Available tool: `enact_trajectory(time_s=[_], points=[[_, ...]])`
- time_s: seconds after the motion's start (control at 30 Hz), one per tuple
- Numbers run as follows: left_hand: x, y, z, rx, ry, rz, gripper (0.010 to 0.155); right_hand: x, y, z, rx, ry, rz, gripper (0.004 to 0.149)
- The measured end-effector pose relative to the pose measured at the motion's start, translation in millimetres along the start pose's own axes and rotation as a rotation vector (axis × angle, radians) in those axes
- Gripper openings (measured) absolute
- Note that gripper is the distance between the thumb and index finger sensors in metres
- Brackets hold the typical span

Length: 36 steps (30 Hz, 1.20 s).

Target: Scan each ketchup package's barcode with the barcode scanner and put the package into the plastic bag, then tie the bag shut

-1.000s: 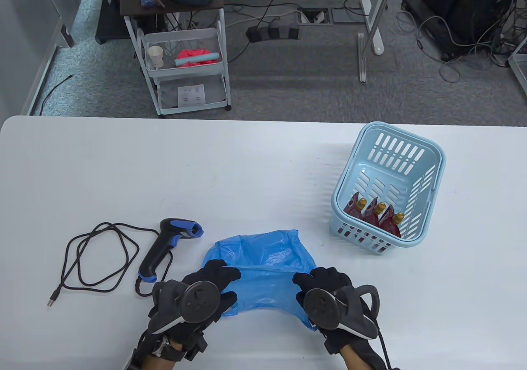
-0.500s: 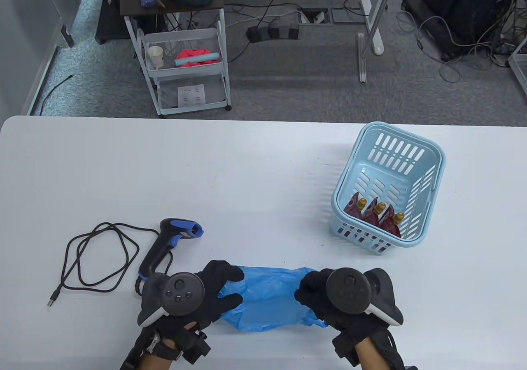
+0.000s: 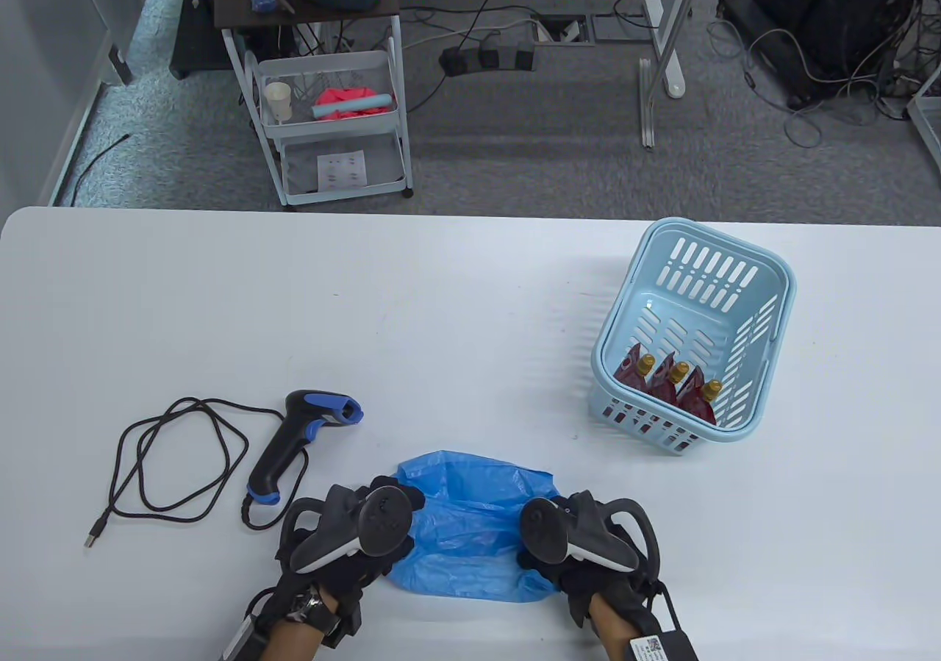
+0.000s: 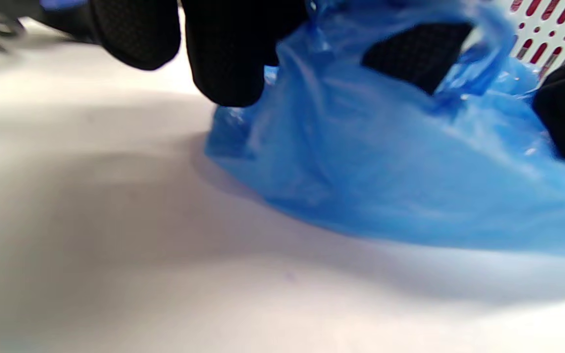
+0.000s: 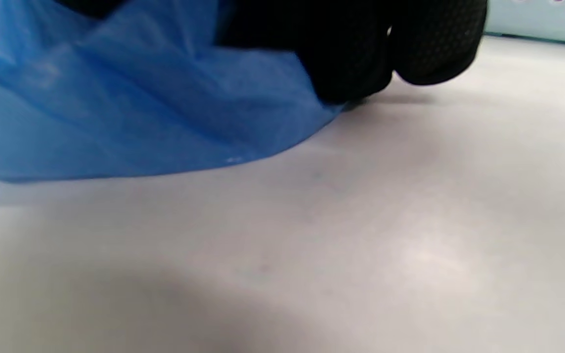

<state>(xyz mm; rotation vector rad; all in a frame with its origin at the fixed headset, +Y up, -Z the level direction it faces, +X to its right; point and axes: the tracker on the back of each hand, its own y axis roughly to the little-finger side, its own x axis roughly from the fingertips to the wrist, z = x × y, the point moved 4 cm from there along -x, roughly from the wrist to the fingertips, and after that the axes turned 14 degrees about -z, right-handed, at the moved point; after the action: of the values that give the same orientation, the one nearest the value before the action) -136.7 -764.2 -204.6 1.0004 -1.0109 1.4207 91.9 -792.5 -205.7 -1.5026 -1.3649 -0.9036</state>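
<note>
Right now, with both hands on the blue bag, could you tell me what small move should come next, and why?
Probably pull the bag mouth open: both hands, left and right, grip its sides while it lies crumpled, and the ketchup packs wait in the basket.

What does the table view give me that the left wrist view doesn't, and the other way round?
Only the table view shows the barcode scanner with its cable, three ketchup packages standing in the basket, and both hands whole: left hand and right hand on the blue plastic bag.

Only the left wrist view shows, close up, the left hand's fingers curled on the bag's bunched edge, and dark glove fabric through a gap in the film.

Both show the bag lying on the white table.
</note>
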Motion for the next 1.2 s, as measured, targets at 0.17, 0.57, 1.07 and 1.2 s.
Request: enact_trajectory(time_s=[0.17,0.57,1.07,1.2], points=[[3,17,-15,0.036,-0.042,-0.053,0.069,1,1,1,0.052,0.024,-0.018,0.07],[34,48,-76,0.352,-0.152,0.02,0.064,0,3,1,0.057,0.006,-0.051,0.083],[47,-83,-28,-0.243,-0.116,0.25,0.04,-3,-2,1,0.041,0.001,-0.05,0.082],[22,-76,9,-0.386,-0.079,0.163,0.041,-4,-1,2,0.024,-0.004,-0.05,0.082]])
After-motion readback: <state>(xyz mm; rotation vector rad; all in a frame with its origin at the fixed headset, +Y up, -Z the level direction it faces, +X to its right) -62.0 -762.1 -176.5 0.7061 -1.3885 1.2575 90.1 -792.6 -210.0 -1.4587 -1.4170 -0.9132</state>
